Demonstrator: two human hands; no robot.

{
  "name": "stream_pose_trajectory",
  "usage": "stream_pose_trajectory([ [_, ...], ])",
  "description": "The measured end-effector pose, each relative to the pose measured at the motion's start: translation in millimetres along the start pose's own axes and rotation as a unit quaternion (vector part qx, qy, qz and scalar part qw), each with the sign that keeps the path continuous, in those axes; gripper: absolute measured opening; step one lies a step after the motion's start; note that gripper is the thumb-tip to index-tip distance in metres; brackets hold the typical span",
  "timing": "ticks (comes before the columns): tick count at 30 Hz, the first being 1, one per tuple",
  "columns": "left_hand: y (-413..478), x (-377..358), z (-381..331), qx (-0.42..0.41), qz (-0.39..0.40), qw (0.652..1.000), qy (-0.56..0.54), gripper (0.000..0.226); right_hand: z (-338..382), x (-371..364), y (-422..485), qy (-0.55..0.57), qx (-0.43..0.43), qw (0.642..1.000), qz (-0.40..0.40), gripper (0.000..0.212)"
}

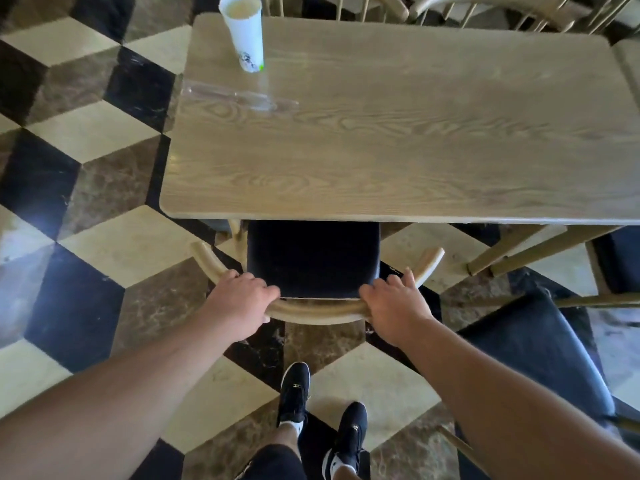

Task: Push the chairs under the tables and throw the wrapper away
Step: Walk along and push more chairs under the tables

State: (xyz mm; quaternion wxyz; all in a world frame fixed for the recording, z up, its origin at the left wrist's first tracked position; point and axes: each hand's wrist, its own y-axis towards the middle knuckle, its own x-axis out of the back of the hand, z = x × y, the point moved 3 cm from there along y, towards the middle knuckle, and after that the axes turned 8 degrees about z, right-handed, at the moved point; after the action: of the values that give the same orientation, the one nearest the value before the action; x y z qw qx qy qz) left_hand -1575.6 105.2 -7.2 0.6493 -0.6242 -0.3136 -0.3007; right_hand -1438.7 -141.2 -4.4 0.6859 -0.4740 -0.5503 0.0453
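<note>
Both hands on the curved wooden back rail of the near chair (313,261): left hand (239,299) wrapped over the rail's left bend, fingers curled onto the seat side, thumb under the rail; right hand (394,306) clasped around the right bend in the same way. Chair has a dark blue upholstered seat; the front part of the seat sits beneath the edge of the light wood-grain table (398,133), the rear part and back rail stand clear of it. Clear plastic wrapper (239,97) lies flat on the tabletop near the far left corner, one end just past the left edge. White paper cup (244,32) stands upright just behind the wrapper, apart from it or barely touching, cannot tell which. Second chair (533,348), same dark seat, stands to the right, turned at an angle and well out from the table. More wooden chair backs (485,8) line the far side of the table. Floor (86,209) is cream, brown and black tile in a cube pattern. Black sneakers (294,393) visible below, behind the near chair.
</note>
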Motion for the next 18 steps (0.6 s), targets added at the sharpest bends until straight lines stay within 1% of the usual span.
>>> stream_pose_trajectory([
  [4, 12, 15, -2, -0.019, 0.02, 0.999, 0.023, 0.039, -11, 8, 8, -0.016, -0.02, 1.0, 0.016, 0.039],
  [8, 14, 10, -14, -0.027, 0.032, 0.999, 0.025, 0.042, -18, -8, 5, 0.009, -0.011, 1.0, -0.004, 0.038],
  [10, 11, 2, -21, -0.03, 0.057, 0.998, 0.024, 0.046, -18, -20, -3, 0.048, 0.009, 0.999, -0.022, 0.047],
  [13, 7, 1, -27, -0.016, 0.088, 0.996, 0.018, 0.048, -22, -26, -30, 0.143, 0.027, 0.987, -0.068, 0.052],
  [14, 7, 4, -30, -0.009, 0.093, 0.996, 0.012, 0.05, -27, -25, -43, 0.177, 0.02, 0.981, -0.078, 0.054],
  [16, 9, 19, -44, -0.006, 0.103, 0.994, -0.016, 0.06, -45, -24, -70, 0.226, -0.015, 0.971, -0.083, 0.06],
  [18, 13, 41, -70, -0.012, 0.11, 0.99, -0.082, 0.072, -73, -29, -100, 0.25, -0.067, 0.963, -0.078, 0.063],
])
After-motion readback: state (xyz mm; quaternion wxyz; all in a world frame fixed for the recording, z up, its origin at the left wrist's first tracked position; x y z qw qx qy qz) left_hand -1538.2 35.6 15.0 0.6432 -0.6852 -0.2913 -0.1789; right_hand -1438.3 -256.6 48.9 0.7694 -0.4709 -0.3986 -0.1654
